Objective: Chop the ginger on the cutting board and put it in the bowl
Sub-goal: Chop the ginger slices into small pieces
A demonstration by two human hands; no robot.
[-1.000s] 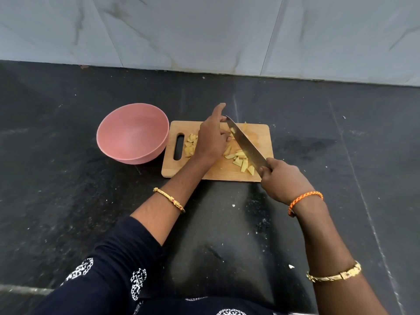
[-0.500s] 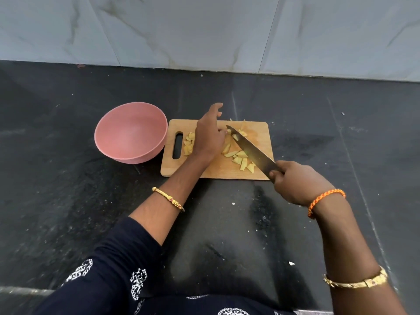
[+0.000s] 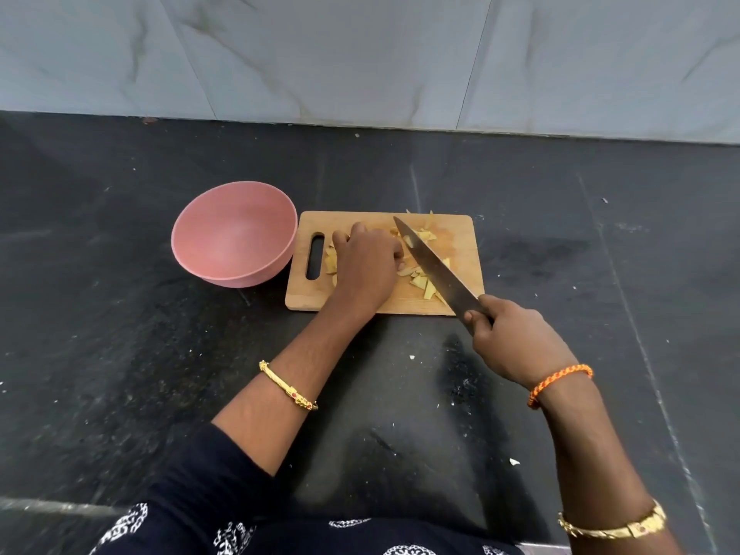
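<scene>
A wooden cutting board [image 3: 460,238] lies on the dark counter with yellow ginger pieces [image 3: 418,280] scattered on it. My left hand [image 3: 366,262] sits knuckles-up on the board, its fingers curled down over ginger pieces near the middle; what lies under the palm is hidden. My right hand [image 3: 516,338] grips the handle of a large knife [image 3: 434,266] off the board's near right corner. The blade slants across the board, its tip pointing to the far edge, right beside my left fingers. An empty pink bowl [image 3: 234,234] stands just left of the board.
The black stone counter [image 3: 600,274] has small scraps and white specks on it. A marble-tiled wall [image 3: 360,54] rises along its far edge. A few ginger slivers lie at the board's far edge.
My left hand has curled its raised index finger down onto the ginger. My right hand first drew the knife back toward me and to the right, and the blade now sits beside the left fingers.
</scene>
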